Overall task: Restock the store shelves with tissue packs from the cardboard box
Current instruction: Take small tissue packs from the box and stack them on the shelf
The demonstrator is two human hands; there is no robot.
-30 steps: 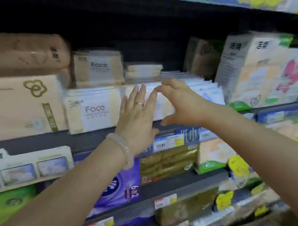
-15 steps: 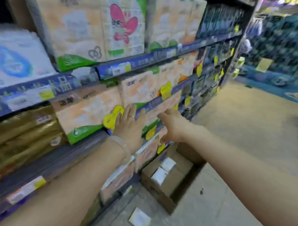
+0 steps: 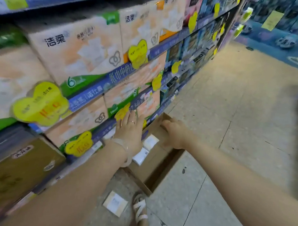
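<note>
An open cardboard box (image 3: 160,168) stands on the floor against the bottom of the store shelves (image 3: 100,90). Two white tissue packs (image 3: 149,143) lie inside it. Another tissue pack (image 3: 115,203) lies on the floor beside my sandalled foot. My left hand (image 3: 130,132) hovers over the box's left side with straight, spread fingers and holds nothing. My right hand (image 3: 175,134) reaches down toward the box's far end, empty, its fingers loosely bent.
Large peach and green tissue bundles (image 3: 74,53) with yellow price tags (image 3: 39,103) fill the shelves on the left. Brown packs (image 3: 13,174) sit low at the left. The tiled aisle floor (image 3: 232,118) stretches to the right. My foot (image 3: 140,213) stands near the box.
My view has swung from the upper shelf down to the floor. Both hands have dropped from the shelved packs toward the cardboard box.
</note>
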